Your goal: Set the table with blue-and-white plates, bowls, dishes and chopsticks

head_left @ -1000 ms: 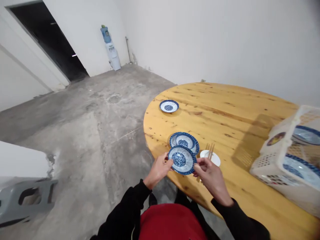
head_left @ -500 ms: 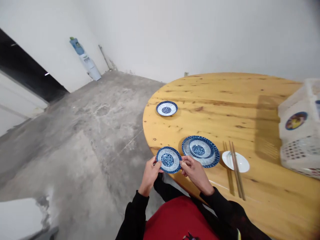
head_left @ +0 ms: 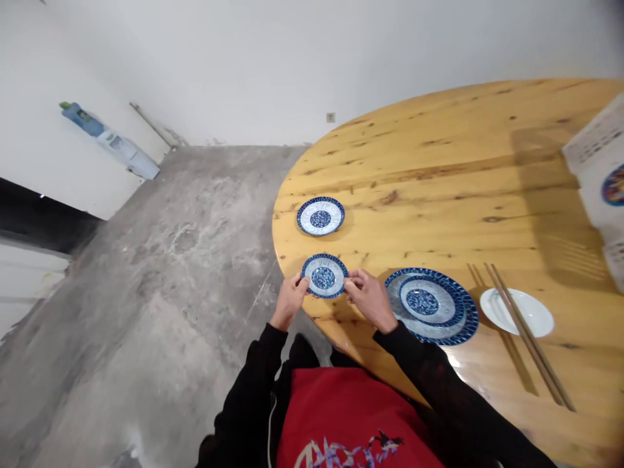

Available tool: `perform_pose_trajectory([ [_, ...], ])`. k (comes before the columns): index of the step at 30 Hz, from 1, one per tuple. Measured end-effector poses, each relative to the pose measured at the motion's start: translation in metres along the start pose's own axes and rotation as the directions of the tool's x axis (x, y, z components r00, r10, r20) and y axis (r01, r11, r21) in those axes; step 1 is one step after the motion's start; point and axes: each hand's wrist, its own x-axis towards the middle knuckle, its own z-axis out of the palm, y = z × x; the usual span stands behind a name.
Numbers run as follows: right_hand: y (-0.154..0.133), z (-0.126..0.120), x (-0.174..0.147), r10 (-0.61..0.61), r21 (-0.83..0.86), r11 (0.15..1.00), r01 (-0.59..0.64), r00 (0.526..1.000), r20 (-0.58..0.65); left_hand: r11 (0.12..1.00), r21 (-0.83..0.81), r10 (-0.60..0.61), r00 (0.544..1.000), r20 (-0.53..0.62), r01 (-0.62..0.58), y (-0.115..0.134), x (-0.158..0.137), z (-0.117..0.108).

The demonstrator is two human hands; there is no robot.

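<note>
Between my two hands is a small blue-and-white plate (head_left: 324, 277), held level near the table's rounded left edge. My left hand (head_left: 291, 297) pinches its left rim, and my right hand (head_left: 366, 296) pinches the right rim. Just beyond it, a second blue-and-white plate (head_left: 320, 216) lies on the wooden table (head_left: 390, 227). To the right of my right hand rests a large blue-patterned plate (head_left: 465, 322) with a smaller matching plate (head_left: 422, 300) on top. Whether the held plate touches the tabletop, I cannot tell.
Farther right, wooden chopsticks (head_left: 529, 338) lie across a white dish (head_left: 497, 311) and reach toward the near edge. A white perforated basket (head_left: 597, 156) stands at the far right. A water dispenser (head_left: 117, 146) is by the left wall, across the concrete floor (head_left: 195, 273).
Both hands have carried the small plate forward, toward the plate at the table's left edge. The view has shifted, so the stacked plates, dish and basket appear farther right.
</note>
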Motion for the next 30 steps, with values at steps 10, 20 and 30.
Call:
perform_pose_trajectory([
  [10,-0.027,0.01,0.105,0.099,0.042,0.995,-0.09,0.94,-0.325,0.95,0.236,0.147,0.96,0.239,-0.204,0.045,0.162,-0.026],
  [20,-0.029,0.047,0.199,0.276,0.153,0.961,-0.23,0.8,-0.533,0.667,0.57,0.184,0.847,0.498,-0.48,0.071,0.295,-0.032],
  [30,-0.01,0.068,0.22,0.358,0.097,0.922,-0.375,0.731,-0.581,0.593,0.609,0.137,0.812,0.568,-0.526,0.059,0.332,-0.026],
])
